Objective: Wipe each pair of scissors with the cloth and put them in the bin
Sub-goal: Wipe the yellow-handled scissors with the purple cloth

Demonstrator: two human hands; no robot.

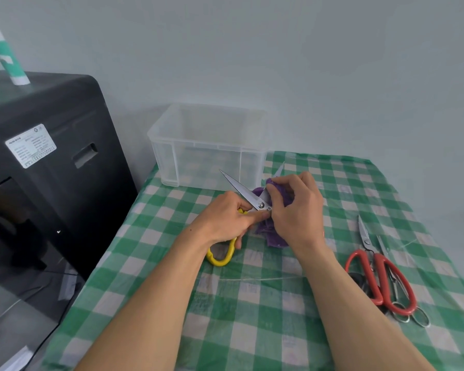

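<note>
Right now the left hand (225, 220) is curled around the yellow-handled scissors (241, 190), gripping them at the handles with the thumb reaching up beside the pivot. One yellow loop sticks out below the palm, close to the desk (252, 303). The right hand (295, 207) pinches the purple cloth (268, 234) around one of the blades, with more of the cloth hanging under the palm. The blades are spread wide. One runs bare up and to the left, and the other pokes its tip out past the right fingers.

The main risk is the open edge. If the left grip squeezes, the blades would close towards the thumb at the pivot and onto the wrapped fingers. A thin fold of cloth might also let the edge bite through during a stroke, or the fabric could snag at the screw.

The clear bin (169, 162) stands just behind the hands, near the bare tip, and I can make out no scissors inside it. Nothing lies between it and the hands.

Well apart on the right lie red-handled scissors (377, 263) overlapping small steel scissors (382, 245), apparently not yet wiped. Something dark shows beneath them, too hidden to name. A black machine (51, 170) stands left of the desk.
</note>
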